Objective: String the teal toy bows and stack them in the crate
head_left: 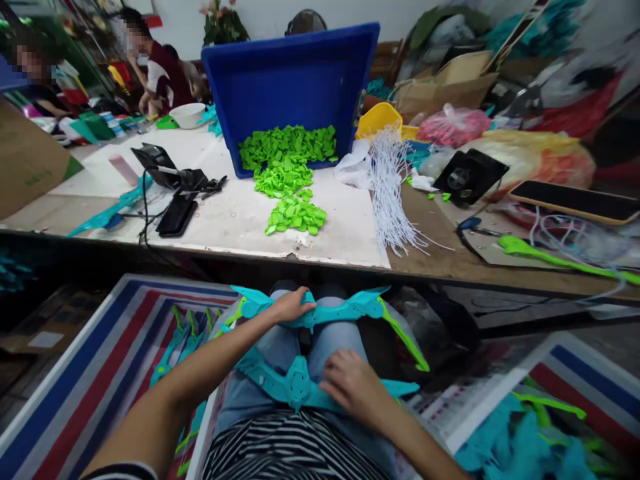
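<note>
Over my lap, my left hand (293,305) is closed around the middle of a bow-shaped turquoise plastic part (345,309) with bright green arms at its ends. Nearer to my body lies a second bow-shaped turquoise part (299,383), with a pointed hub at its centre. My right hand (353,387) is over the right half of this nearer part, fingers loosely bent and apart, slightly blurred. Whether its fingertips touch the plastic cannot be made out.
On the table ahead, a tipped blue bin (290,87) spills small green pieces (297,213). White cords (393,193) hang at the table edge. Striped boxes stand left (100,373) and right (590,373), holding turquoise and green parts. A phone (177,213) lies left; people sit beyond.
</note>
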Available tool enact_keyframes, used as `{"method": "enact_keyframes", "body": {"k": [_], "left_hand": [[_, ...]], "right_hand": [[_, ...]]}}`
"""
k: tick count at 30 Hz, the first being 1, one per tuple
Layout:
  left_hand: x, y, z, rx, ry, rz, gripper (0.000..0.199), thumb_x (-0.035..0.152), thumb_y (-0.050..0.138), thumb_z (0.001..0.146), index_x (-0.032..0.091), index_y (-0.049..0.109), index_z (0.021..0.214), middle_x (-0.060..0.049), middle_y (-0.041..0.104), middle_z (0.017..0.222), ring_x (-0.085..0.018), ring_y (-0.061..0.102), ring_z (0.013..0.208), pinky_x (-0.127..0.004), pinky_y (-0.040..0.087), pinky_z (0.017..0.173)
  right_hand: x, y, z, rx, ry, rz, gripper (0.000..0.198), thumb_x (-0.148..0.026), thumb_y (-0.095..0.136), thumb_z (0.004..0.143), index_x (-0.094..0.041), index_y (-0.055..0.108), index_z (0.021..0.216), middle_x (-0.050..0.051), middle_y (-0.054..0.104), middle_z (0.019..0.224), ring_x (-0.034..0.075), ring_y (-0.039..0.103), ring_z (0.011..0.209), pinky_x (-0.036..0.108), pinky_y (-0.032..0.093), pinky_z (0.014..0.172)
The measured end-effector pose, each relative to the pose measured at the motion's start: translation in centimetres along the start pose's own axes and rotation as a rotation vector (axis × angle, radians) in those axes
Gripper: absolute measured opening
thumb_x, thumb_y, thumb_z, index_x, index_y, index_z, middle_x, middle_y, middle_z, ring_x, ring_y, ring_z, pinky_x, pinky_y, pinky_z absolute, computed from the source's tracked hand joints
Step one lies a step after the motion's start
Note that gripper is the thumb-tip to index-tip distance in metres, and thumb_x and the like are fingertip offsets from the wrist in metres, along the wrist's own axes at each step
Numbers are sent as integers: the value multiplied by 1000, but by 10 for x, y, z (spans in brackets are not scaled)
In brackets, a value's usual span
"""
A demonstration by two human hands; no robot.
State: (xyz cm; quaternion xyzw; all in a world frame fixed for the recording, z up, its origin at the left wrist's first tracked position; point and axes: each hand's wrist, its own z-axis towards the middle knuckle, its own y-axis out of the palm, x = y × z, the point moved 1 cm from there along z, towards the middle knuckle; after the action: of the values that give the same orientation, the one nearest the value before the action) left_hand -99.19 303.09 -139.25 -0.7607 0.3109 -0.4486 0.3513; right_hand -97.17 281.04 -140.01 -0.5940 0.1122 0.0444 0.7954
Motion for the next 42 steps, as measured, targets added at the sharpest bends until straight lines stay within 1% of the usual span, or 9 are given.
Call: {"method": "enact_keyframes", "body": {"k": [5, 8, 11, 16, 22, 26, 29, 35, 42], "left_hand": [[-15, 17, 19, -6, 14, -94, 64, 48, 46, 88, 13, 37, 140, -16, 63, 122, -30, 58, 114, -34, 43, 90], [-19, 22, 22, -9, 26, -129, 65, 50, 47, 86, 13, 39, 140, -17, 63, 122, -31, 58, 114, -35, 43, 91], [-23, 21, 24, -23, 32, -170, 66, 50, 48, 85, 11, 42, 138, -17, 62, 124, -31, 57, 115, -35, 43, 92], [-26, 19, 29, -53, 28, -256, 63, 47, 52, 84, 12, 44, 136, -14, 58, 130, -27, 55, 118, -33, 42, 97], [-19, 16, 31, -105, 5, -334, 59, 44, 52, 84, 10, 48, 132, -15, 58, 129, -26, 57, 114, -32, 43, 96], [-13, 13, 32, -120, -13, -369, 56, 42, 52, 83, 10, 49, 130, -15, 60, 125, -25, 58, 110, -30, 45, 90], [-12, 9, 31, -115, -15, -380, 51, 41, 53, 82, 12, 55, 123, -13, 64, 118, -24, 60, 103, -28, 45, 84], [-21, 4, 34, -176, -30, -537, 34, 40, 50, 83, 13, 63, 97, -3, 64, 80, -15, 54, 71, -23, 40, 61], [-25, 9, 39, -212, -77, -806, 46, 57, 48, 82, 15, 51, 64, 6, 35, 52, -9, 30, 53, -23, 27, 51]], "right_hand": [[106, -64, 141, 406, 286, -72, 28, -26, 42, 93, -16, 66, 102, 13, 66, 100, 26, 55, 94, 41, 45, 86], [149, -79, 222, 276, 453, -104, 31, -19, 51, 87, -12, 64, 114, 15, 63, 114, 29, 54, 105, 43, 43, 93], [163, -75, 258, 122, 519, -125, 33, -15, 51, 86, -10, 64, 116, 17, 65, 111, 31, 56, 105, 43, 45, 92], [173, -72, 226, 242, 349, -131, 33, -14, 46, 87, -13, 65, 114, 12, 67, 111, 26, 58, 105, 42, 46, 95], [194, -74, 154, 59, 129, -19, 39, -9, 42, 80, -22, 70, 104, 4, 65, 117, 20, 58, 111, 38, 48, 97], [191, -72, 138, 205, 172, -99, 36, -22, 46, 85, -18, 66, 115, 10, 57, 128, 25, 53, 116, 45, 44, 100], [183, -69, 142, 246, 261, -200, 33, -34, 52, 86, -16, 68, 109, 14, 63, 111, 29, 56, 100, 48, 46, 91], [132, -48, 121, 309, 176, -59, 32, -36, 48, 92, -16, 64, 112, 13, 65, 108, 26, 54, 102, 44, 46, 91], [66, 29, 65, 153, -31, 133, 26, -33, 47, 94, -18, 65, 104, 10, 67, 114, 23, 59, 102, 42, 49, 87]]}}
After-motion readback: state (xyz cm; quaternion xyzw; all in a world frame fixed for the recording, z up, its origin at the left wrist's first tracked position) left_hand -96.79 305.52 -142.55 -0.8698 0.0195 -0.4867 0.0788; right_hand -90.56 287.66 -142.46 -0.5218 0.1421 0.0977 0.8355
